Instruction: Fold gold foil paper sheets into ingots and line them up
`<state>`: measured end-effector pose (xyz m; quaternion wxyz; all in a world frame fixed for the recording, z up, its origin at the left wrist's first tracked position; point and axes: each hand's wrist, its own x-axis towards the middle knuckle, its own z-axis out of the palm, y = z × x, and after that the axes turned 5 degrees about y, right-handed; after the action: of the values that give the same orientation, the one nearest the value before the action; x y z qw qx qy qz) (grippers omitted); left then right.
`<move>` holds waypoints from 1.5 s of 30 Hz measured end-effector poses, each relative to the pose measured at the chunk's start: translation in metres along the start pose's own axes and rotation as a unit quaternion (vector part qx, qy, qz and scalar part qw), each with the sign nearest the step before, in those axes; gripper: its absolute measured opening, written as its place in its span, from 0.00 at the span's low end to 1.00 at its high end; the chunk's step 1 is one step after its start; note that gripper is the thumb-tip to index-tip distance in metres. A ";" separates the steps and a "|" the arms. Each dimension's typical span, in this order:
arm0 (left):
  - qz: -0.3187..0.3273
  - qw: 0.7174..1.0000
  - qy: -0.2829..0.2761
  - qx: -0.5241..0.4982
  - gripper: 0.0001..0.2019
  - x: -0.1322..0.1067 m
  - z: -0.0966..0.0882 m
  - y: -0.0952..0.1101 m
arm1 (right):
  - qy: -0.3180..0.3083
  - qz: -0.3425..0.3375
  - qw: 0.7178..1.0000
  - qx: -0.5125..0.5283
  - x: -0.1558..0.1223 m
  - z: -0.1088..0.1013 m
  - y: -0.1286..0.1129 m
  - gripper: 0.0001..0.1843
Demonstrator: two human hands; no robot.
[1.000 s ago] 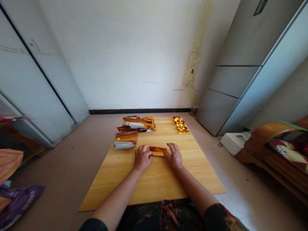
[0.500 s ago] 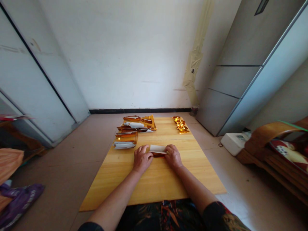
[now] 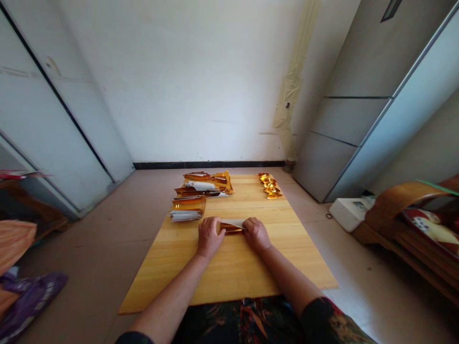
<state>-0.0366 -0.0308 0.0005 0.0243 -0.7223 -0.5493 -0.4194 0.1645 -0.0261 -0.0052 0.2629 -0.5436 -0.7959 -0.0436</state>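
A sheet of gold foil paper [image 3: 232, 228] with a pale inner side lies partly folded over on the wooden table [image 3: 229, 272]. At its left end, my left hand [image 3: 209, 237] grips the edge between thumb and fingers. My right hand [image 3: 256, 234] closes over the right end, its fingertips curled and partly hidden. Beyond my left hand are stacks of folded gold foil papers [image 3: 188, 204] and a white-sided bundle [image 3: 185, 216]. Several shiny gold folded foil pieces [image 3: 269, 185] stand in a row at the far right of the table.
A grey refrigerator [image 3: 344, 114] stands at the right, by a white box [image 3: 347, 212] and a wooden armchair [image 3: 405, 215]. The white wall [image 3: 201, 86] rises behind the table. A purple bag [image 3: 32, 301] lies on the floor at left.
The pale upper part of the sheet has folded down towards me and looks narrower, with more gold showing in front. My hands have shifted slightly left.
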 end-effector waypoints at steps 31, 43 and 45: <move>0.090 0.983 -0.158 -0.017 0.17 -0.004 -0.004 -0.008 | -0.053 -0.147 0.985 -0.079 -0.008 -0.019 0.002 0.08; 0.153 0.976 -0.153 -0.021 0.19 -0.006 -0.004 -0.021 | -0.091 -0.169 0.980 -0.057 -0.019 -0.032 0.000 0.10; 0.155 0.976 -0.154 -0.022 0.20 -0.007 -0.004 -0.023 | -0.091 -0.169 0.980 -0.055 -0.020 -0.031 0.001 0.11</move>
<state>-0.0576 -0.0288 -0.0108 -0.0115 -0.8550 -0.4185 -0.3060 0.1828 -0.0539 0.0120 0.1479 -0.4166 -0.8932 -0.0817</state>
